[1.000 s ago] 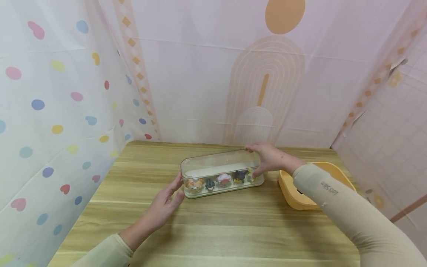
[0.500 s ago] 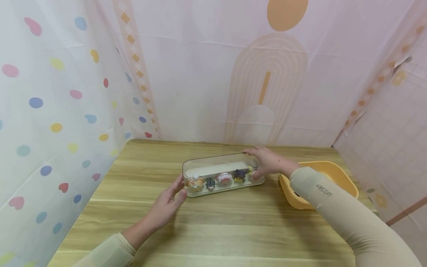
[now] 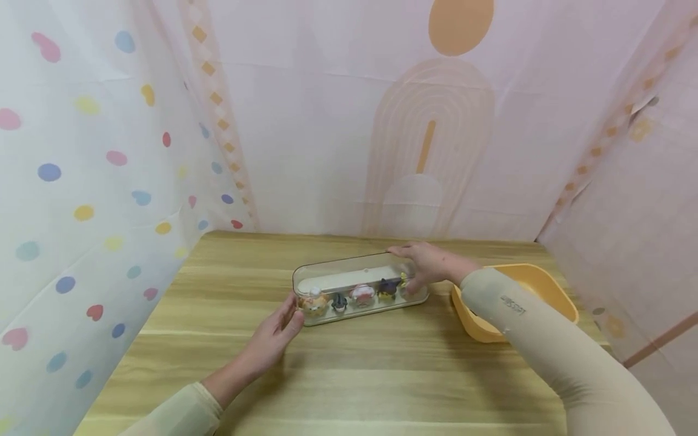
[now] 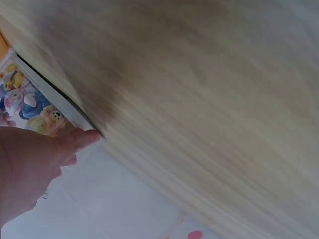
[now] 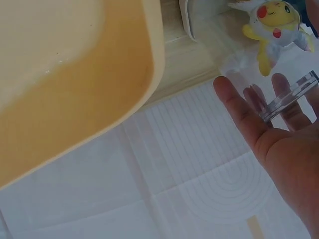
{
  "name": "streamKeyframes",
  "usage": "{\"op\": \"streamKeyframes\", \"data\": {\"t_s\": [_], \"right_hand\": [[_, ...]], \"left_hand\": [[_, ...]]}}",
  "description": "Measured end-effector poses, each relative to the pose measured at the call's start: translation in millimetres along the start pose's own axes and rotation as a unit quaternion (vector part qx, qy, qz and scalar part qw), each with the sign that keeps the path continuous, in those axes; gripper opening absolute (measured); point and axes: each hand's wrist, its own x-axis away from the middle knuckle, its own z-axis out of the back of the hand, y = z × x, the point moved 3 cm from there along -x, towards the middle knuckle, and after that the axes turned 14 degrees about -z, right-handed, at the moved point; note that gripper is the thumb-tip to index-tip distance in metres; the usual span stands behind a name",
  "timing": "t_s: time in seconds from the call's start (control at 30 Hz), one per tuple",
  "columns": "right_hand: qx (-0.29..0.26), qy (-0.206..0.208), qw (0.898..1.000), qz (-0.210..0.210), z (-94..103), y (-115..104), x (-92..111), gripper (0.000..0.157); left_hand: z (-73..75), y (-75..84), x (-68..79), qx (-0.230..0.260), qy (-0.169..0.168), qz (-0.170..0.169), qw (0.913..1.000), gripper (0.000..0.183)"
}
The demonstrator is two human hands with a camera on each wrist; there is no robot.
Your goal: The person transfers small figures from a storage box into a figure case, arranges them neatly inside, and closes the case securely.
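A long clear plastic display case (image 3: 340, 272) with rounded ends lies slightly angled on the wooden table in the head view. Inside it, on a white base, several small toy figurines (image 3: 362, 295) stand in a row. My right hand (image 3: 431, 263) spans the case's right end and grips it, thumb at the front and fingers at the back. Through the plastic in the right wrist view shows a yellow-faced figurine (image 5: 274, 17). My left hand (image 3: 275, 333) touches the left end with fairly straight fingers, its thumb beside the front corner.
A yellow plastic basin (image 3: 551, 284) stands right of the case, partly under my right forearm. The wooden table (image 3: 349, 387) reaches back to a patterned cloth backdrop (image 3: 322, 151). A dotted cloth (image 3: 109, 242) hangs along the left.
The case's raised back edge has come down a little. The right hand is slightly lower with it. My left hand stays at the left end. The head view has shifted slightly.
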Motion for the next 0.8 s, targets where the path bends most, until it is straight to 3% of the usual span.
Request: {"op": "streamKeyframes", "data": {"t_s": [0.13, 0.43, 0.8], "right_hand": [[0.004, 0.0, 1.0, 0.003, 0.0, -0.7, -2.7, 0.111], [-0.008, -0.009, 1.0, -0.013, -0.7, 2.8, -3.7, 0.114], [-0.011, -0.004, 1.0, -0.009, -3.1, 7.6, -3.5, 0.117]], "left_hand": [[-0.2, -3.2, 0.3, 0.003, 0.009, 0.001, 1.0, 0.077], [-3.7, -12.6, -1.8, -0.01, 0.043, -0.048, 0.9979, 0.079], [-3.5, -15.6, -4.3, -0.012, 0.038, -0.058, 0.9975, 0.066]]}}
